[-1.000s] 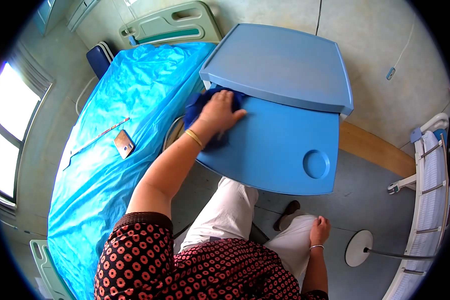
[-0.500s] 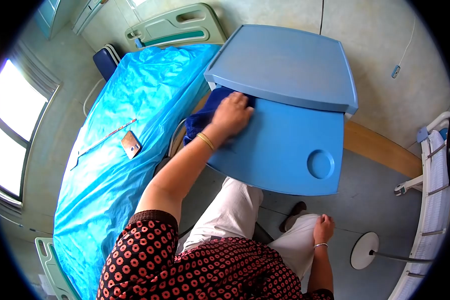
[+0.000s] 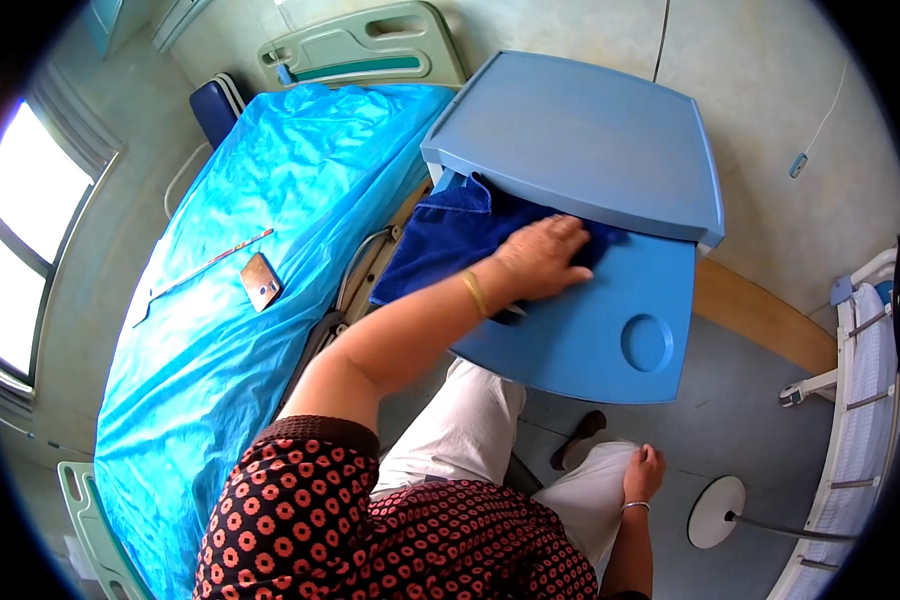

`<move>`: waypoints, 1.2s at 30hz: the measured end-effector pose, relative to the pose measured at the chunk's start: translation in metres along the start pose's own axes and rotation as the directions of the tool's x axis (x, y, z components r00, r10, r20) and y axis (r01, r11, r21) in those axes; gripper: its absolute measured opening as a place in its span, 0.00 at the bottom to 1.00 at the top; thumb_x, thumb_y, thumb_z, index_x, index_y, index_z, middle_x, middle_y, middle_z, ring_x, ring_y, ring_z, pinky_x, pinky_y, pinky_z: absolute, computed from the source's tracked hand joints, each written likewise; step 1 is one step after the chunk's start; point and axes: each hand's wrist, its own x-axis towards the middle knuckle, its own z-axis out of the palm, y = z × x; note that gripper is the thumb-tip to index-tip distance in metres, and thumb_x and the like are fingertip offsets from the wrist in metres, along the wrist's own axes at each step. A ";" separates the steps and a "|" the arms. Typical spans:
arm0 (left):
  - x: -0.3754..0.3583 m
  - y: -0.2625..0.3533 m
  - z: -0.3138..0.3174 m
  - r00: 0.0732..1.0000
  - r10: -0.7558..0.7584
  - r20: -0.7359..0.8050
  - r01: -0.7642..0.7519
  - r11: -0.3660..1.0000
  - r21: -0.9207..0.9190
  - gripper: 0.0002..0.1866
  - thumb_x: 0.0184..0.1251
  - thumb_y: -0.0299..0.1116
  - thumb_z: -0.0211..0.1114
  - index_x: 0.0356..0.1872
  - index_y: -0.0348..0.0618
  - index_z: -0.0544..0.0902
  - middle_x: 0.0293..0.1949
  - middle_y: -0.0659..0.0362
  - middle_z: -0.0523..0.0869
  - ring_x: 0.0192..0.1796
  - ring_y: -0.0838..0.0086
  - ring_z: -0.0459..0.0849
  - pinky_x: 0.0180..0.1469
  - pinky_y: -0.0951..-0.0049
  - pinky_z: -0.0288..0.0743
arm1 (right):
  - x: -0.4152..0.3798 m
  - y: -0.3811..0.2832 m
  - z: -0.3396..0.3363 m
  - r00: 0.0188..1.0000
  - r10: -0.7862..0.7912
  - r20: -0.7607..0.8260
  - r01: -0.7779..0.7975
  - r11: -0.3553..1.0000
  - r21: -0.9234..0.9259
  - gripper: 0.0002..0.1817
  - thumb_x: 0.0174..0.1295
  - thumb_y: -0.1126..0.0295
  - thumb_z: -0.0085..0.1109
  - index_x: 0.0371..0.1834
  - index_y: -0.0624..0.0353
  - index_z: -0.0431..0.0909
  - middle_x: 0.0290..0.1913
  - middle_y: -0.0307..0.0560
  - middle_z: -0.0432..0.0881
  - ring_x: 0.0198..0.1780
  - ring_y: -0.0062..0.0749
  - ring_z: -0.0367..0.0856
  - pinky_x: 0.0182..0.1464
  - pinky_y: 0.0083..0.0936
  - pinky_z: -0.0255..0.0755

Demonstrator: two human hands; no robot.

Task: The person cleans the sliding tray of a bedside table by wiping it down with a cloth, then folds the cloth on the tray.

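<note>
My left hand, with a gold bracelet at the wrist, lies palm down on a dark blue cloth. Its thumb stands apart from the fingers, which rest on the cloth. The cloth is spread over the left and back part of a blue pull-out tray with a round recess. Above that tray is the grey-blue top of the cabinet. On my right knee rests my right hand, fingers curled in, a silver bracelet at its wrist.
Left of the cabinet stands a bed under a bright blue plastic sheet. A phone and a thin stick lie on it. At the right are a white round base with a pole and a white-railed bed.
My left hand has slid right along the tray, and the cloth now covers more of it. My right hand stays on the knee. The view has shifted slightly.
</note>
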 end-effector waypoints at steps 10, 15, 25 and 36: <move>-0.040 -0.102 -0.010 0.911 -0.390 -0.137 0.402 0.912 0.077 0.36 0.68 0.56 0.48 0.66 0.36 0.63 0.68 0.48 0.61 0.70 0.59 0.59 0.71 0.65 0.53 | 0.000 -0.013 -0.008 1.000 0.003 0.003 -0.003 1.000 -0.014 0.15 0.61 0.62 0.48 0.43 0.58 0.79 0.50 0.50 0.76 0.51 0.49 0.72 0.52 0.40 0.69; -0.034 -0.093 -0.005 0.872 -0.457 -0.174 0.462 0.887 -0.012 0.33 0.69 0.51 0.46 0.65 0.34 0.63 0.68 0.47 0.61 0.71 0.59 0.58 0.72 0.65 0.50 | 0.001 -0.014 -0.007 1.000 -0.006 -0.005 0.006 1.000 -0.023 0.14 0.61 0.61 0.48 0.42 0.57 0.79 0.48 0.50 0.77 0.51 0.49 0.73 0.50 0.40 0.70; -0.007 0.032 0.017 0.995 0.016 -0.103 -0.017 1.000 -0.010 0.30 0.69 0.50 0.48 0.60 0.32 0.69 0.64 0.44 0.66 0.68 0.55 0.63 0.71 0.62 0.52 | 0.003 -0.017 -0.004 1.000 -0.022 -0.022 0.022 1.000 0.000 0.14 0.61 0.61 0.47 0.39 0.58 0.79 0.46 0.50 0.77 0.49 0.49 0.73 0.49 0.41 0.70; -0.057 -0.041 -0.026 0.898 -0.360 -0.254 0.388 0.919 0.071 0.28 0.64 0.46 0.57 0.59 0.36 0.71 0.63 0.44 0.68 0.67 0.50 0.62 0.70 0.59 0.54 | 0.001 -0.016 -0.004 0.999 -0.036 -0.030 0.036 0.999 0.021 0.14 0.61 0.62 0.48 0.41 0.58 0.79 0.46 0.51 0.76 0.49 0.50 0.73 0.50 0.41 0.70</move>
